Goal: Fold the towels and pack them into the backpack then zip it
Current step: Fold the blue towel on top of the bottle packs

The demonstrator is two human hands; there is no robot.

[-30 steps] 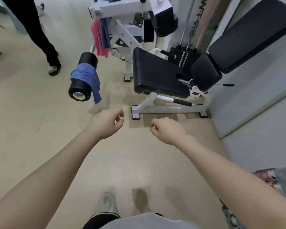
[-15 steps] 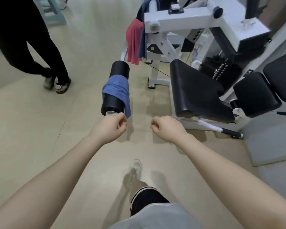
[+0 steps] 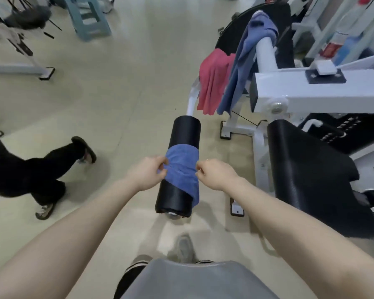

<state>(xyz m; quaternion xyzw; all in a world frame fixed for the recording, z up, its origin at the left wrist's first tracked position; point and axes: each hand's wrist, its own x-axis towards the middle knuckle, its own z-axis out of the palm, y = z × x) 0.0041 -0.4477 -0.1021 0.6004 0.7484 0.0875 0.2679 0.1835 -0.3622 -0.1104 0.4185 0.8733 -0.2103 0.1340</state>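
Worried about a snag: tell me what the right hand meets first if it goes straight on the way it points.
The right hand points left, at the blue towel draped over the black foam roller. Its fingertips already seem to touch the towel's edge, though depth is unclear.

No legible text, label, brand or number on any surface in view.

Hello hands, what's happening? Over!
Left hand and right hand pinching blue towel draped over black foam roller. Red towel hanging behind. Nothing blocking.
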